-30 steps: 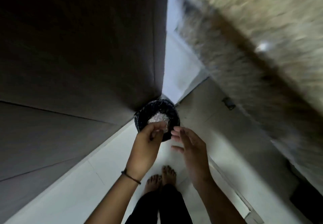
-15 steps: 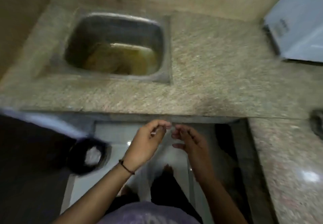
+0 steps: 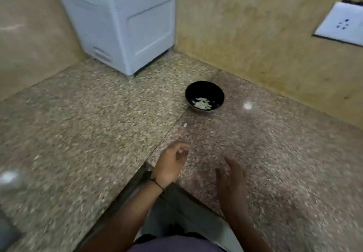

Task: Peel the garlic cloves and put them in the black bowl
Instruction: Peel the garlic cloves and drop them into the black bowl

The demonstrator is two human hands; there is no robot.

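Grip: L hand curled (blurred, can't tell); R hand splayed. Round black bowl, speckled granite.

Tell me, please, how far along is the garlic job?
Done: pale garlic pieces lie in the black bowl. In hand: right hand open and empty; left hand curled, too blurred to judge. Left: small bits lie on the counter before the bowl.
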